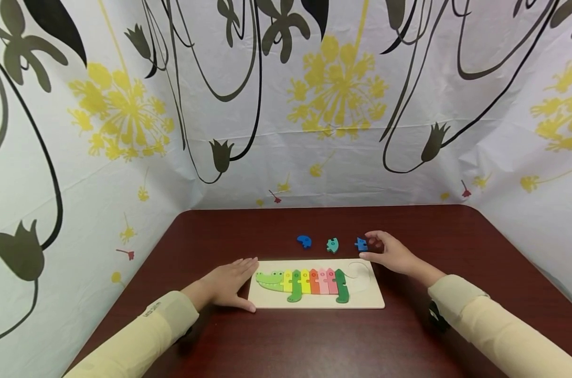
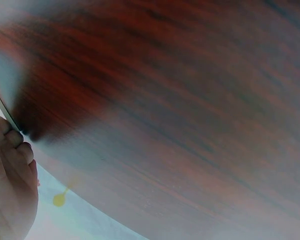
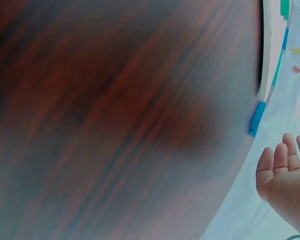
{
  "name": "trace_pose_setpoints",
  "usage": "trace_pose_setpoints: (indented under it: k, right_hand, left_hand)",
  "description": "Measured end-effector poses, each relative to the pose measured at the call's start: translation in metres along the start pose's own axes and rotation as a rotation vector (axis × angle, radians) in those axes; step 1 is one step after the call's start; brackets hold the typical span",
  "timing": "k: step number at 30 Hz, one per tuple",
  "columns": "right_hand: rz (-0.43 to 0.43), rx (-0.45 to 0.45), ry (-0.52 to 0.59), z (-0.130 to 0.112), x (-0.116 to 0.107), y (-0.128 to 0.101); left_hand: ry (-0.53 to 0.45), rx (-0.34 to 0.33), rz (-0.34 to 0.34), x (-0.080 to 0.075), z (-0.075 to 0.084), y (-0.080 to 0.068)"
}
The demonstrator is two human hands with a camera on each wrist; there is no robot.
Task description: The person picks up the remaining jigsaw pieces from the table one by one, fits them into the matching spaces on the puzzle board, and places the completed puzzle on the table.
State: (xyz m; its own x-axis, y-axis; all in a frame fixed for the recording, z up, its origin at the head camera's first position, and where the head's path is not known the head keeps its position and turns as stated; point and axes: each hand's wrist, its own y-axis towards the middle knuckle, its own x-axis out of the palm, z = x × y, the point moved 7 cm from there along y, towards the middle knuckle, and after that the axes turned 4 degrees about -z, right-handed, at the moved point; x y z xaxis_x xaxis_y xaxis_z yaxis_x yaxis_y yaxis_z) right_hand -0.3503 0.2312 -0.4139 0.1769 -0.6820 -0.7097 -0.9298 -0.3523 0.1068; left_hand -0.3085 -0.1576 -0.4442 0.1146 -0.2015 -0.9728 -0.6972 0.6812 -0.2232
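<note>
A small blue puzzle piece [image 1: 360, 243] lies on the dark red table [image 1: 276, 341] just right of centre in the head view, with the fingertips of the person's right hand [image 1: 391, 253] right at its right edge; the fingers are loosely spread and slightly bent, and whether they actually touch the piece cannot be told. In the right wrist view the same blue piece [image 3: 257, 118] shows edge-on at the right of the frame, apart from the relaxed fingers [image 3: 280, 157] at the lower right. To its left on the table, in a row, sit a teal piece [image 1: 332, 244] and another blue piece [image 1: 304, 241], each well apart from its neighbour. Just below them, in the lower centre of the frame, lies a pale wooden puzzle board [image 1: 366, 300] holding a crocodile made of green, yellow, orange, pink and dark green pieces [image 1: 309, 282], with open slots at its right end. The left hand [image 1: 229, 285] rests flat at the board's left edge, fingers straight and together, thumb along the near corner; the left wrist view shows its fingers [image 2: 12, 165] beside the board's rim [image 2: 2, 107]. Cream sleeves [image 1: 479, 320] cover both arms. A white sheet printed with yellow flowers and dark stems [image 1: 338, 89] fills the upper frame.
</note>
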Motion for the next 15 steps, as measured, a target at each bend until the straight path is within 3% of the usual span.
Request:
trace_pose_setpoints:
  k: [15]
  right_hand:
    - [-0.044,0.051,0.017,0.020,-0.002,0.014]
  left_hand:
    - [-0.010,-0.002,-0.009,0.000,0.000,0.000]
